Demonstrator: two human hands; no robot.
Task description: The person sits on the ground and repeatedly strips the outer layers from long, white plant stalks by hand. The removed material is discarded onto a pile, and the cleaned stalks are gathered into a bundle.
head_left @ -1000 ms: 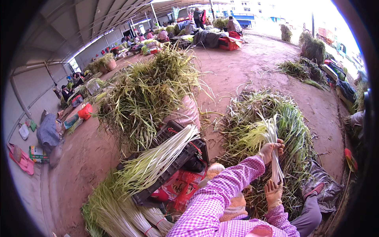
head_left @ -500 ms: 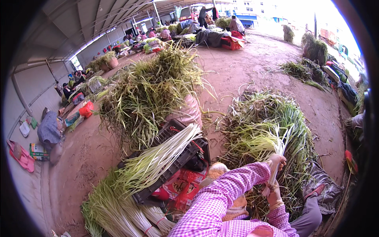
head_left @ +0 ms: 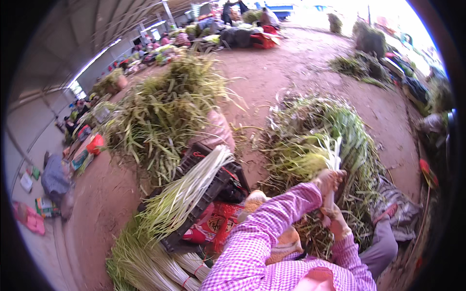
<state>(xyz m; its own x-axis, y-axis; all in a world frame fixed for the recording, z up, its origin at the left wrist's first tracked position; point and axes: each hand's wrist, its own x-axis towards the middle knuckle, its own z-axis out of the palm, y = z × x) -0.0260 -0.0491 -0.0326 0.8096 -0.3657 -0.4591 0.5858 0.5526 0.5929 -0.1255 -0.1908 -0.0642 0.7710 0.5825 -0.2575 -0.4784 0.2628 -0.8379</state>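
Note:
A bunch of white-stemmed, yellow-green leafy stalks (head_left: 332, 154) is held upright over a heap of loose green leaves (head_left: 357, 140). My left hand (head_left: 329, 181) is closed around the stems at mid-length. Below it, my right hand (head_left: 336, 219) grips the root end, where pinkish root tips poke out between the fingers. The leafy tops droop to the left onto the heap. To the left, another pile of pale stalks (head_left: 196, 182) lies across a black plastic crate (head_left: 182, 225). Bundles of stalks tied with red bands (head_left: 167, 266) lie on the ground in front of it.
Beyond the crate stands a tall pinkish sack (head_left: 216, 130) topped by a mound of leafy greens (head_left: 165, 97). Red printed packaging (head_left: 216, 223) sits beside the crate. A grey plastic sheet (head_left: 395, 208) lies at the right. Several people work among heaps farther back.
The whole view has shifted, so the scene sits farther left and higher. Both hands keep their grip on the bunch, whose white stems now stand straighter above my left hand.

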